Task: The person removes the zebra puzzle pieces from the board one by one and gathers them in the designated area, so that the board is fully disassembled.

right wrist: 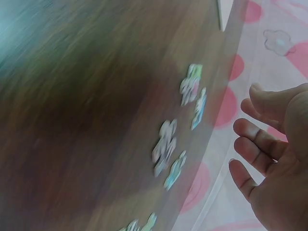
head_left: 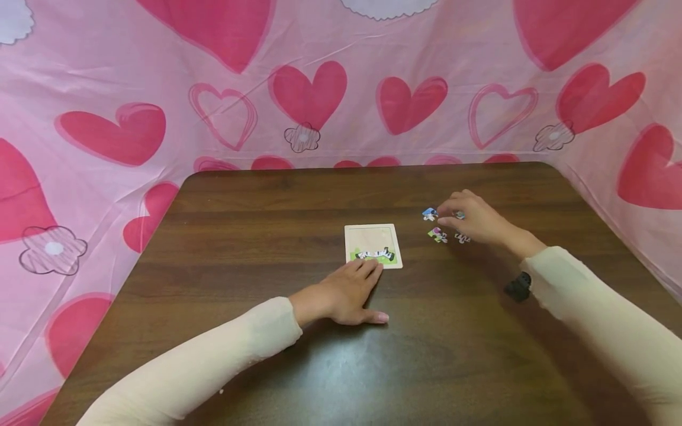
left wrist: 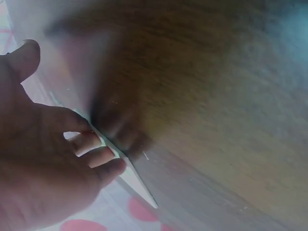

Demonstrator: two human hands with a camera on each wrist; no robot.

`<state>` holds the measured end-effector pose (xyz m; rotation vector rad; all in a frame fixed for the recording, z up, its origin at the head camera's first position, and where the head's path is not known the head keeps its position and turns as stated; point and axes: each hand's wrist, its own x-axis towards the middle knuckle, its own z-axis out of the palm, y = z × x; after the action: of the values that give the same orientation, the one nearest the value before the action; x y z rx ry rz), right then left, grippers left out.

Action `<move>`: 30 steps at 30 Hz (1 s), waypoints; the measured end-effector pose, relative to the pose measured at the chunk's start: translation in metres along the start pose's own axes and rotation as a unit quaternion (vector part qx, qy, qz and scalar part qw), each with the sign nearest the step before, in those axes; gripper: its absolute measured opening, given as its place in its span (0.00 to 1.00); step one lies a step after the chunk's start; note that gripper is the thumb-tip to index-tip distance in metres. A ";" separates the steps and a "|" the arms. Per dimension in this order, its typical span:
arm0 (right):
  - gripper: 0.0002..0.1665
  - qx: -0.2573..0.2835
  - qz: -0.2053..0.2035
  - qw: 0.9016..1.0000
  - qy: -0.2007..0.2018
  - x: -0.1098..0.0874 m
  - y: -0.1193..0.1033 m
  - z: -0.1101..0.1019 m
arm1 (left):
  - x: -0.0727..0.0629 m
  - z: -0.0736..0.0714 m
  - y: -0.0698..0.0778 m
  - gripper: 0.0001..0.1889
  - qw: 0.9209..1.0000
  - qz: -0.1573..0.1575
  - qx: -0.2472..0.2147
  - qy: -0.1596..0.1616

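A square, pale puzzle board lies mid-table, with a strip of black-and-white striped and green picture along its near side. My left hand rests with straight fingertips on the board's near edge, thumb spread out to the side. In the left wrist view those fingers touch the edge of the board. Over the loose puzzle pieces hovers my right hand, its fingers loosely bent and holding nothing in the right wrist view. Below it are a blue piece, a green-and-pink piece and a grey-white piece.
Another bluish piece lies near the grey-white one, and one more shows at the bottom of the right wrist view. The dark wooden table is bordered by a pink heart-printed cloth. A black device sits at the right wrist.
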<state>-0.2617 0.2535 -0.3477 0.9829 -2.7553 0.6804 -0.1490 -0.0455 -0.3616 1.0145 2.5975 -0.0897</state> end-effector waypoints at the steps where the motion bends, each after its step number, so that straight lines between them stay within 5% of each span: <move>1: 0.09 0.005 0.004 1.000 -0.004 0.003 -0.002 0.001 | 0.000 0.000 0.000 0.50 1.000 -0.006 -0.004 -0.004; 12: 0.08 0.022 0.008 0.999 -0.023 0.027 -0.016 0.019 | 0.000 -0.004 0.009 0.51 0.998 -0.052 -0.024 -0.025; 30: 0.13 0.097 -0.021 0.991 -0.093 0.063 -0.066 0.059 | -0.003 0.003 0.006 0.50 0.997 -0.048 -0.052 -0.017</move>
<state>-0.2679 0.1451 -0.3588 1.1959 -2.8578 0.9067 -0.1419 -0.0440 -0.3630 0.8442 2.5901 0.0052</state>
